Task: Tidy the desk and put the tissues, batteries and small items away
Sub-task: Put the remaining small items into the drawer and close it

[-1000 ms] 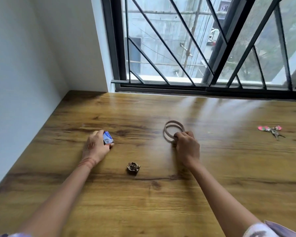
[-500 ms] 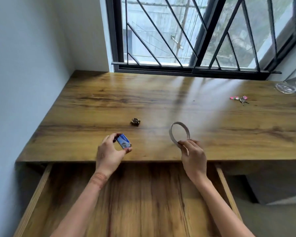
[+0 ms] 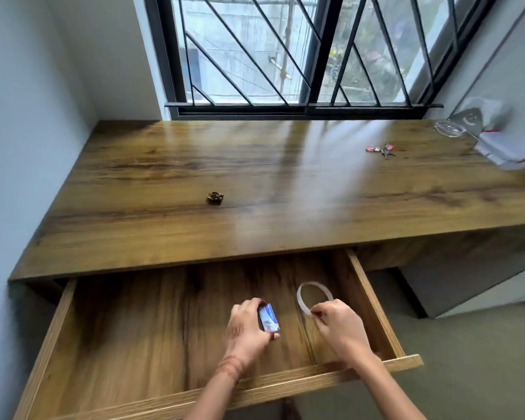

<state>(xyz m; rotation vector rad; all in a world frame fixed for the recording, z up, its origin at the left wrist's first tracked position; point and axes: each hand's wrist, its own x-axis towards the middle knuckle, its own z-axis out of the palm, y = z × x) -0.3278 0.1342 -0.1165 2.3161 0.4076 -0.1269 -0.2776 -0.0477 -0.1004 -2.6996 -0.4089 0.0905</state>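
Hands over open drawer (image 3: 373, 301): left hand (image 3: 246, 330) grips blue-white packet (image 3: 269, 318), lettering unreadable; right hand (image 3: 340, 328) pinches ring (image 3: 314, 298).

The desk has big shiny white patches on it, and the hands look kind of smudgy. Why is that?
In the head view, daylight from the window glares off the glossy desk in pale streaks; the left hand and right hand are slightly motion-blurred; the wide lens bends the desk edges.
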